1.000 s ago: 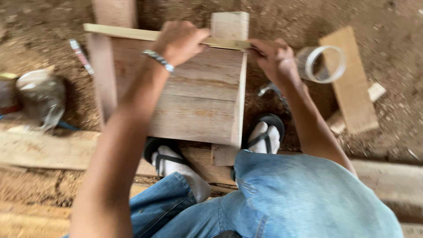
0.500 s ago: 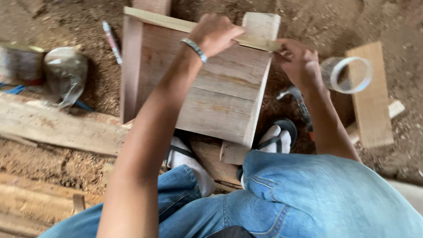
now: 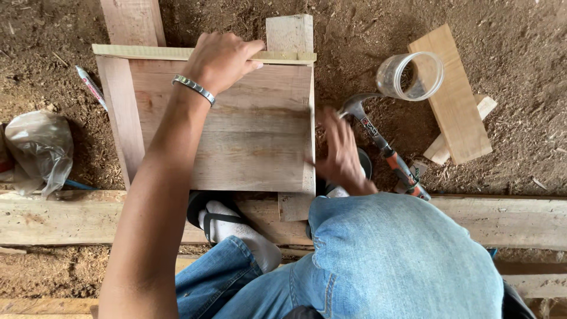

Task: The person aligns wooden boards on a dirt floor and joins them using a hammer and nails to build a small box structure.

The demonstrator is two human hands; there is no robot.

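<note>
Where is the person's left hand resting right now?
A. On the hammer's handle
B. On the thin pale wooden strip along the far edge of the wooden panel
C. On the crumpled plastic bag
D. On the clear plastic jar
B: the left hand lies on the thin pale wooden strip at the far edge of the wooden panel.

The floor point(image 3: 520, 47) is bare brown earth with sawdust and small wood chips. A long pale plank point(image 3: 88, 218) lies across it, in soft, even daylight.

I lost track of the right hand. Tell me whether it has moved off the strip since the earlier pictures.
Yes. The right hand has left the strip at the panel's top corner and dropped toward the person, beside the hammer.
</note>
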